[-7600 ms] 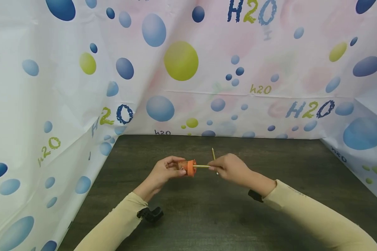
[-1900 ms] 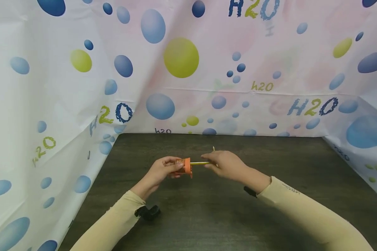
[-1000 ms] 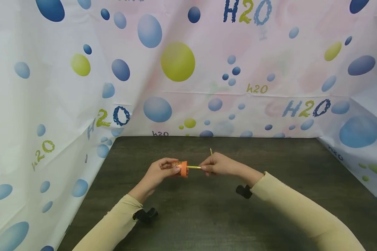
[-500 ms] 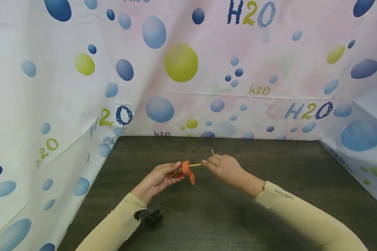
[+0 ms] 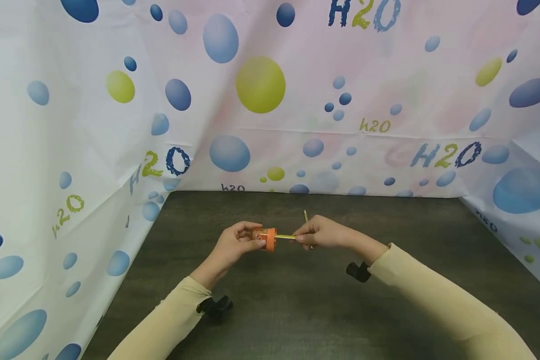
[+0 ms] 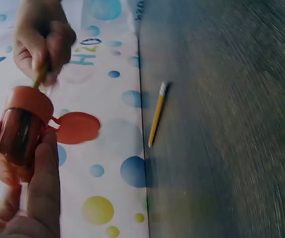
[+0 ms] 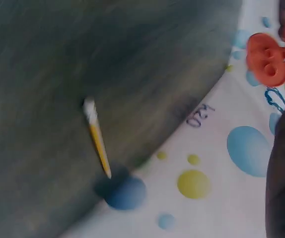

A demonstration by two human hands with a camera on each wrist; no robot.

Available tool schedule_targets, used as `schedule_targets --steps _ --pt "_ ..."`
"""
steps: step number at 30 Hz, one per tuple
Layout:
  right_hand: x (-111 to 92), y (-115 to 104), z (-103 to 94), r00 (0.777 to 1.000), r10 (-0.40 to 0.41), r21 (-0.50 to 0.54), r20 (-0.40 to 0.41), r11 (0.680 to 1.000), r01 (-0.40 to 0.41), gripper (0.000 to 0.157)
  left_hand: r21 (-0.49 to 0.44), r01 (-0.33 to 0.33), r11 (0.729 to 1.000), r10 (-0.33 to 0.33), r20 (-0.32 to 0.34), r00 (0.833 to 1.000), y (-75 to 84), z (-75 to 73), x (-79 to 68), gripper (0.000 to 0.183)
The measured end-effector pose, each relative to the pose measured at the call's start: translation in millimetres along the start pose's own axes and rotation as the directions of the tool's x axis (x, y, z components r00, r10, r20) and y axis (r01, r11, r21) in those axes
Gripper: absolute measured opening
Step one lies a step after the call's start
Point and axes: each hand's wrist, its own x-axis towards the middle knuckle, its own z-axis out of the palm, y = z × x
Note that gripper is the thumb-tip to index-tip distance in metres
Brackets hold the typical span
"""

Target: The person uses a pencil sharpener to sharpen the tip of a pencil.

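My left hand (image 5: 227,249) grips an orange pencil sharpener (image 5: 271,240) with a see-through container, held sideways above the table. Its round orange flap lid (image 6: 80,128) hangs open from the rim in the left wrist view. A yellow pencil (image 5: 286,237) has its tip inside the sharpener's mouth, and my right hand (image 5: 324,232) pinches the outer part between thumb and fingers. Behind the right hand lies a second yellow pencil (image 5: 305,216) with a white end, seen whole on the table in the left wrist view. The first pencil's tip is hidden in the sharpener.
The dark wooden table (image 5: 270,310) runs back to a white sheet (image 5: 297,165) printed with blue and green dots and H2O lettering. The sheet also rises at the left and right sides. Black wrist cameras (image 5: 216,306) sit at both wrists.
Over the last half second my right hand has rolled back, thumb showing again, and the left hand has turned the sharpener so the lid no longer hangs below it. The pencil stays inserted.
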Motion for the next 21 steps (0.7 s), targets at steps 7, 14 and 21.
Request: schedule_targets --steps 7,14,21 --pt "-3.0 4.8 17.6 0.750 -0.628 -0.869 -0.205 0.470 0.156 0.034 -0.336 0.220 0.916 -0.190 0.121 0.974 4.7 -2.9 2.2 0.034" --pt "-3.9 8.4 24.3 0.634 -0.755 -0.951 -0.169 0.294 0.097 0.040 -0.408 0.254 0.877 -0.180 0.211 0.961 2.9 -5.0 0.0 0.031" --pt "-5.9 -2.5 19.0 0.908 -0.329 -0.566 -0.258 0.814 0.134 0.018 -0.082 0.028 0.996 -0.024 0.041 0.999 1.1 -2.2 -1.9 0.050"
